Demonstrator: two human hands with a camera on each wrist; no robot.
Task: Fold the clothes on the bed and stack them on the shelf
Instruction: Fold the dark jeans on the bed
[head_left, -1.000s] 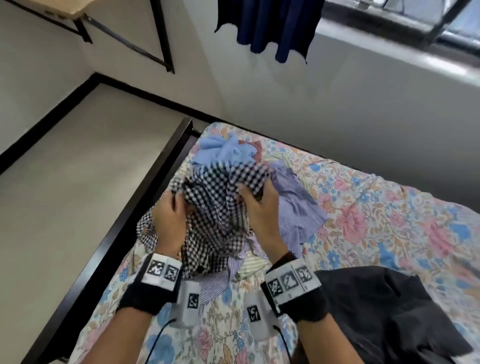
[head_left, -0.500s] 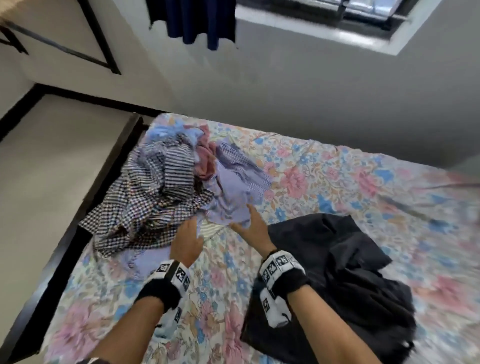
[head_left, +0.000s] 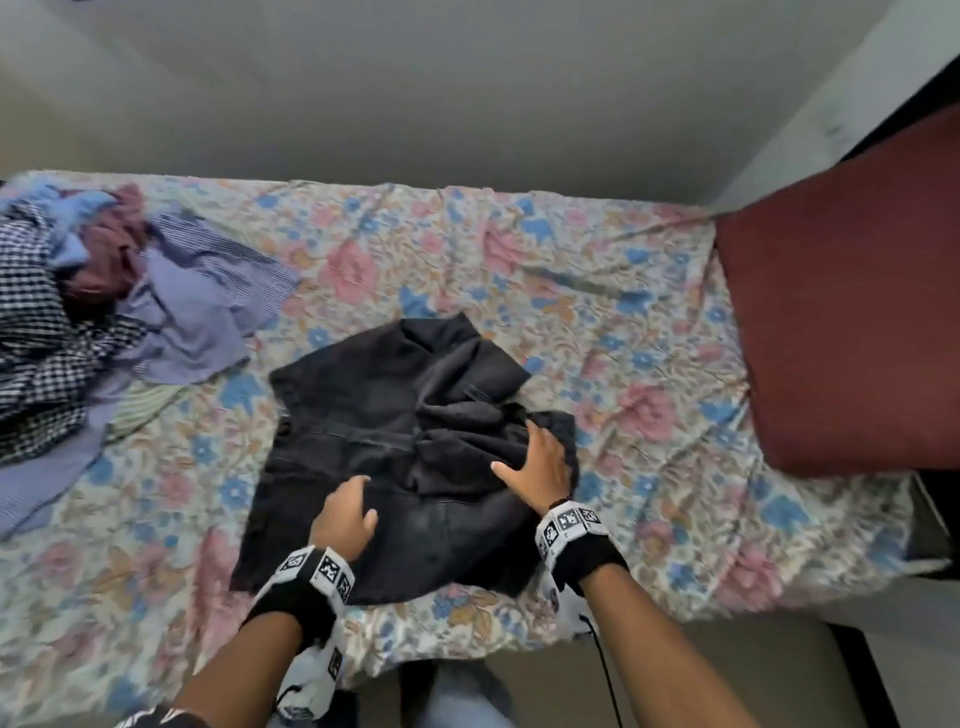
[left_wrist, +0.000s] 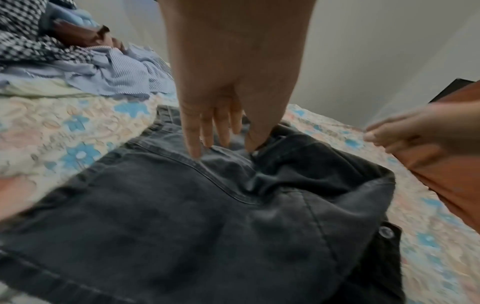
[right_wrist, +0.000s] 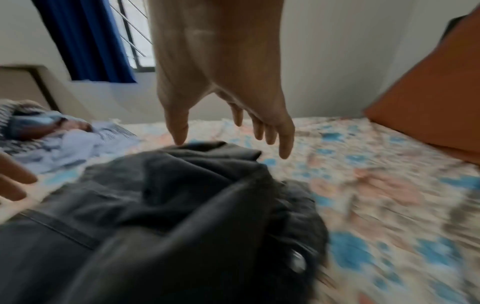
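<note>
A crumpled black denim garment (head_left: 395, 415) lies in the middle of the floral bed sheet (head_left: 649, 322). My left hand (head_left: 358, 499) rests open on its near left part, and in the left wrist view its straight fingers (left_wrist: 194, 144) touch a seam of the denim (left_wrist: 182, 216). My right hand (head_left: 519, 447) lies spread and open on the bunched right side. In the right wrist view the right hand (right_wrist: 228, 144) hovers with its thumb tip at a fold of the black fabric (right_wrist: 182, 195). A pile of unfolded clothes (head_left: 78, 312) sits at the bed's left end. No shelf is in view.
The pile holds a black-and-white checked shirt (head_left: 36, 374), a striped lilac shirt (head_left: 208, 306) and a maroon piece (head_left: 111, 260). A dark red pillow (head_left: 841, 338) stands at the right end. A grey wall (head_left: 467, 104) runs behind the bed. Floor shows at the near right.
Both hands let go of the checked shirt on the pile and moved right onto the black denim garment. The head view swung right, so the pile now sits at the left edge.
</note>
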